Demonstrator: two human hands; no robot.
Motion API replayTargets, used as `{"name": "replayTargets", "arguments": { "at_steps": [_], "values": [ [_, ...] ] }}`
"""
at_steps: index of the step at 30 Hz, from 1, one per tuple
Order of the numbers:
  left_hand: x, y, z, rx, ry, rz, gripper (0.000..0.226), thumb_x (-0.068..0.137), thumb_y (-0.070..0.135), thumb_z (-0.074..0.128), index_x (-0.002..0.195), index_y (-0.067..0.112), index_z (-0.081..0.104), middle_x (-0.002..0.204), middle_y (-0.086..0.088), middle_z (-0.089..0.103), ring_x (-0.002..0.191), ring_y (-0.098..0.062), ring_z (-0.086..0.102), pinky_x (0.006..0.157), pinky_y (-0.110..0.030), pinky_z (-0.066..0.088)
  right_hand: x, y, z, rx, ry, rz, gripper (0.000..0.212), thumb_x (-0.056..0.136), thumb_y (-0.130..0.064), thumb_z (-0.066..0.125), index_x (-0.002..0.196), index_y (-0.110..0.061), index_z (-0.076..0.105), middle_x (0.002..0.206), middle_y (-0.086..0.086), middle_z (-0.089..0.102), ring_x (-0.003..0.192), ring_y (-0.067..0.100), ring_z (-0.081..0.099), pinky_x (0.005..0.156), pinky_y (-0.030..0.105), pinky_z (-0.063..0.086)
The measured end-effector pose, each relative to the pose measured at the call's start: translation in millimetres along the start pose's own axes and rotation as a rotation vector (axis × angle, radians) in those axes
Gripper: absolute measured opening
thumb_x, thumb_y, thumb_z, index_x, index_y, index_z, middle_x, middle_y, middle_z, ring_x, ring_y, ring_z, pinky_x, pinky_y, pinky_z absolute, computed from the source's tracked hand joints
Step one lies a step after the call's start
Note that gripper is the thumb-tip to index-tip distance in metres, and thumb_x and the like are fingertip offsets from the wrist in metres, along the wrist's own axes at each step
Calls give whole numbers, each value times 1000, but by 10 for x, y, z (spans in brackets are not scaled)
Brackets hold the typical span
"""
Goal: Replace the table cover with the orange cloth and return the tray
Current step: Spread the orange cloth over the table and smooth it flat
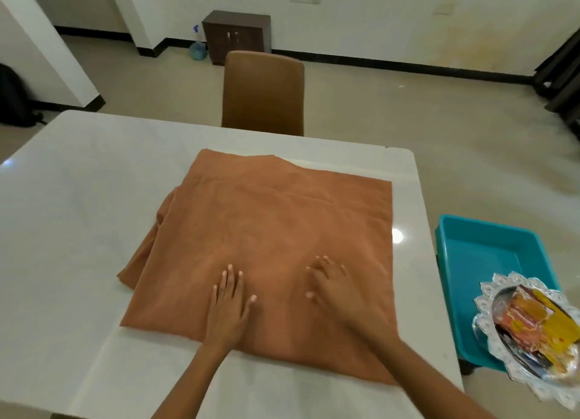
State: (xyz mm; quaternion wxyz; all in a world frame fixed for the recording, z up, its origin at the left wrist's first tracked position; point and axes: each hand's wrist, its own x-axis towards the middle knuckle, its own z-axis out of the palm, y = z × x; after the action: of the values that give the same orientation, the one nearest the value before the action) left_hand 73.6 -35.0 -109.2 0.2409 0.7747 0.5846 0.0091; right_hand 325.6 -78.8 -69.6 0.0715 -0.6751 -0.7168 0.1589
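Observation:
An orange cloth lies partly folded on the white table, bunched along its left side. My left hand rests flat on the cloth near its front edge, fingers straight. My right hand lies flat on the cloth just to the right, fingers spread. A silver scalloped tray holding orange and yellow packets sits off the table at the lower right, resting over the corner of a teal plastic tub.
A brown chair stands at the table's far side. A small dark cabinet and a blue spray bottle stand by the back wall. Dark furniture stands at the right edge, a black bag at the left.

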Motion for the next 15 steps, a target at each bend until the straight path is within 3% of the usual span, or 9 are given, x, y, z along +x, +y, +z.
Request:
{"name": "replayTargets", "arguments": {
  "at_steps": [2,4,6,10,13,15],
  "values": [
    [-26,-180,18,88,-23,2,75,97,57,8,144,4,33,153,-12,22,145,-19,13,114,-33,2,149,-272,304,-77,-114,-36,57,81,-48,39,127,-18,57,140,11,48,130,27,46,96,54,42],
    [-50,-318,-9,121,42,7,66,99,51,11,143,7,34,151,-11,31,145,-16,8,114,-34,0,252,-478,468,-154,-201,-34,59,77,-53,35,117,-22,64,131,10,57,120,24,56,85,52,51],
    [-38,-476,-126,106,151,-33,64,100,48,11,143,8,35,150,-13,33,143,-21,16,114,-34,0,305,-613,520,-161,-238,-28,56,76,-52,36,110,-23,69,126,9,61,115,23,60,82,48,52],
    [98,-934,-436,33,367,-211,67,97,49,16,143,5,36,152,-14,29,142,-27,24,115,-42,7,612,-862,528,-45,-152,-93,46,80,-43,44,112,-17,64,138,13,50,127,28,48,95,54,45],
    [235,-1268,-584,-100,376,-338,76,91,55,13,147,6,27,155,-16,22,144,-29,18,115,-44,8,1009,-1175,451,45,-106,-156,46,85,-35,48,122,-10,56,150,14,32,140,30,29,110,52,28],
    [283,-1358,-575,-183,386,-338,68,95,50,23,148,8,25,153,-16,26,142,-29,24,115,-41,17,1342,-1466,331,26,-66,-204,45,91,-30,50,132,-12,47,155,10,22,143,24,20,115,46,21]
  ]
}}
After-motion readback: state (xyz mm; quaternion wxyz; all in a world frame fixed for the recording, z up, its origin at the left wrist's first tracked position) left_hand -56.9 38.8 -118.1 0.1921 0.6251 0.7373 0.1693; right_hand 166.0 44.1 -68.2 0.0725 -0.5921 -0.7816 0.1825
